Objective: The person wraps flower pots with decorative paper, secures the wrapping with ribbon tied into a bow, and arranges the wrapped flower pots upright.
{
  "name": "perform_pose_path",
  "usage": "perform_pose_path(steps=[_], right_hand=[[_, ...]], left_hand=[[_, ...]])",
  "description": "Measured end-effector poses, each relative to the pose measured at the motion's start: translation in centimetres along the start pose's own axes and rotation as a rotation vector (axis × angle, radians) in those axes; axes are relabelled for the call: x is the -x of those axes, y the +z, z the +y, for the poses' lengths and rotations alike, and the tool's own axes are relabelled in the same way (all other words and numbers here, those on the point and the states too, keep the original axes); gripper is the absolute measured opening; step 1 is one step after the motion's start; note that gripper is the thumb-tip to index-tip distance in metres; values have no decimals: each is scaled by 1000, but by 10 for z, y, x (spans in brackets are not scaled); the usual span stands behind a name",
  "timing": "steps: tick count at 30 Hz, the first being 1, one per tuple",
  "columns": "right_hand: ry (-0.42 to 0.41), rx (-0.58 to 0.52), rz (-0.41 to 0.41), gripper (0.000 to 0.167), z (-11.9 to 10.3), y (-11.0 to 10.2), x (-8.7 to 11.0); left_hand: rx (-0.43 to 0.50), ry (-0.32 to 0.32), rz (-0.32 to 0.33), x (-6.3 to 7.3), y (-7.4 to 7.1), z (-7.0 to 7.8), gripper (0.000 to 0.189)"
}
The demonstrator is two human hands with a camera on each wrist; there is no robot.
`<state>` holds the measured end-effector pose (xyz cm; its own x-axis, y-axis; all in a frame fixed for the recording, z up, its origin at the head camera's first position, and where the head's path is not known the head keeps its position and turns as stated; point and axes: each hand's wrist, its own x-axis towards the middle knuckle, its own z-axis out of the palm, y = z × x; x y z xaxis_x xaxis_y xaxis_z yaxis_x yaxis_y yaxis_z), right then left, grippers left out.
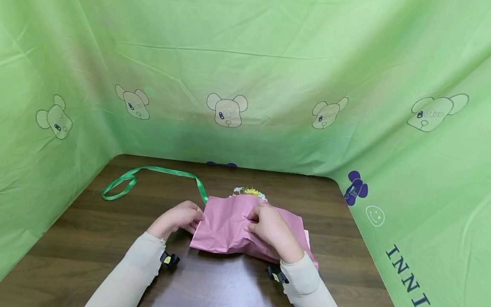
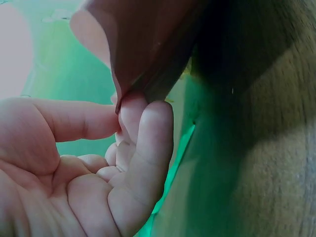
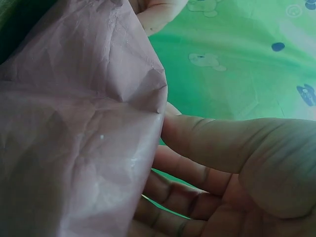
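Observation:
A sheet of pink wrapping paper (image 1: 226, 226) lies folded over a bunch of flowers, whose white and yellow heads (image 1: 251, 192) peek out past its far edge. My left hand (image 1: 184, 216) pinches the paper's left edge between thumb and fingers; the left wrist view shows the thin edge of the paper (image 2: 148, 39) caught at the fingertips. On top of the bundle, my right hand (image 1: 270, 226) pinches a fold of the paper, thumb on the near side and fingers behind it. The flower stems are hidden under the paper.
A green ribbon (image 1: 168, 171) runs from behind the paper's far left corner and loops on the brown wooden table (image 1: 341, 256). A pale sheet edge (image 1: 307, 238) shows at the bundle's right. Green printed cloth (image 1: 268, 145) encloses the table at the back and sides.

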<state>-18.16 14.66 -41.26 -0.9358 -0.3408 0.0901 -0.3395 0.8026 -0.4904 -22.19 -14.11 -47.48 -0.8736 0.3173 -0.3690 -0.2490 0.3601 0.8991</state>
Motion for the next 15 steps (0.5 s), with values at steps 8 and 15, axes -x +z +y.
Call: perform_pose_path(steps=[8, 15], right_hand=[[-12, 7, -1, 15, -1, -1, 2], [-15, 8, -7, 15, -2, -3, 2]], left_hand=[[-27, 25, 39, 4, 4, 7, 14], [-36, 30, 62, 6, 6, 11, 14]])
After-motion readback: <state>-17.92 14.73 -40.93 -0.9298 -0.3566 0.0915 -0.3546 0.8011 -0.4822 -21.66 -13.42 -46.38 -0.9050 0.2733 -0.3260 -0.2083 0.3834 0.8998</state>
